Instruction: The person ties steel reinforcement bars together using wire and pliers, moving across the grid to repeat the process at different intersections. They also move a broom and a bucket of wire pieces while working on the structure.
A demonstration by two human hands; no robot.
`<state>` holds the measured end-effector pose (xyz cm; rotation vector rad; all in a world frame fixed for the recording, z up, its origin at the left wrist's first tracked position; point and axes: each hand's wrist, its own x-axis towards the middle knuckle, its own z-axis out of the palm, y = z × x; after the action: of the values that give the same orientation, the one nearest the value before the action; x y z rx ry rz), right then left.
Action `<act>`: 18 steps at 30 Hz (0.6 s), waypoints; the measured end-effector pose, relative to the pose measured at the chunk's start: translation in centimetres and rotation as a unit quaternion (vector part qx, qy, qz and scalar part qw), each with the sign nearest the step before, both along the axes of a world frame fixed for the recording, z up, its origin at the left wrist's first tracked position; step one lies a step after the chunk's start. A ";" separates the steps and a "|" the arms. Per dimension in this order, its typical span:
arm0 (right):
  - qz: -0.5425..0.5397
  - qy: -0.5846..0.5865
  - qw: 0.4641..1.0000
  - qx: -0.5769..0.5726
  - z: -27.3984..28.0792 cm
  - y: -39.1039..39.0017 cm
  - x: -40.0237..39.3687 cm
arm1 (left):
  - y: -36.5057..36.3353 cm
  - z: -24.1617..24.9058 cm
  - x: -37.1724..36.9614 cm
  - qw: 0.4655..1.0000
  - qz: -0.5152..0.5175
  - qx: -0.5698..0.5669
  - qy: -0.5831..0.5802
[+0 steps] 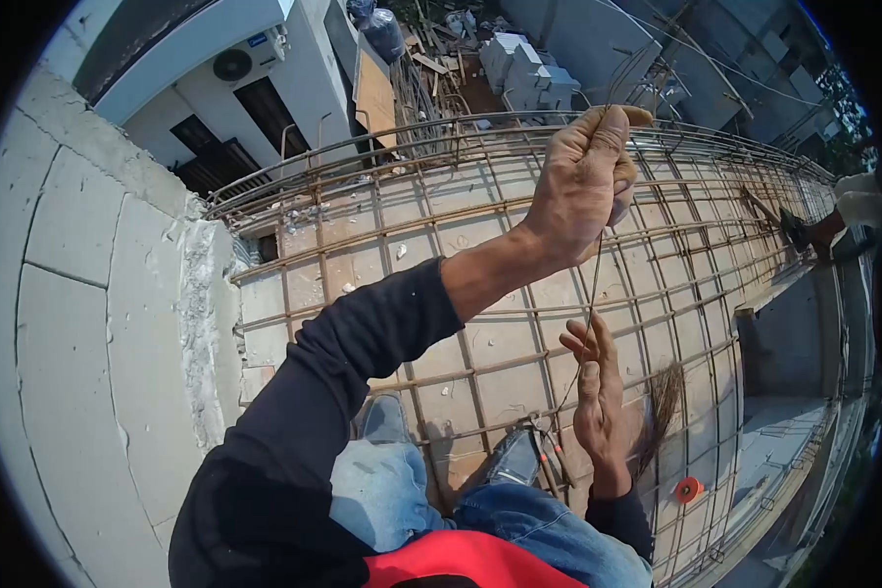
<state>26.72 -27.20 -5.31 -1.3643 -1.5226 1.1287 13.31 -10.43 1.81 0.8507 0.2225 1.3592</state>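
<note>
My left hand (583,186) is raised over the rebar grid, fingers closed around a thin wire (597,279). One end of this wire sticks up past the fist, and the rest runs down toward my right hand (603,397). That hand is held upright below it, fingers stretched out and apart, with the wire passing right by the fingertips and thumb. Pincers with red handles (549,446) rest on the bars beside my shoe (514,459). A bundle of thin wires (664,412) lies on the grid just right of my right hand.
Crossing steel bars (470,367) cover the slab underfoot. A block wall (69,294) rises on the left. An orange reel (689,490) sits at the lower right, near an opening (784,338) in the slab. Another person's foot (804,230) shows at the right. White blocks (529,73) are stacked below.
</note>
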 end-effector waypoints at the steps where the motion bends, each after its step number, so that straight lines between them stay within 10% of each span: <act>1: 0.004 0.115 0.991 -0.067 -1.0 -1.1 -1.6 | 0.0 -0.8 0.2 0.998 0.023 -0.048 -0.025; 5: -0.026 0.234 0.951 -0.201 -3.2 -2.8 -0.5 | 0.1 -5.0 -2.2 0.986 0.084 -0.126 -0.068; 8: -0.062 -0.026 0.997 -0.043 -4.8 -3.0 0.8 | 2.1 -7.6 -6.2 0.969 0.157 -0.187 -0.047; 18: 0.065 0.105 0.953 -0.276 -8.7 -5.1 -2.5 | 5.6 -10.5 -12.4 0.905 0.279 -0.274 -0.166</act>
<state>24.22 -32.31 -14.04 -1.4495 -1.1983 1.8182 0.95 -4.83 -8.73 0.0636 0.5812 1.8236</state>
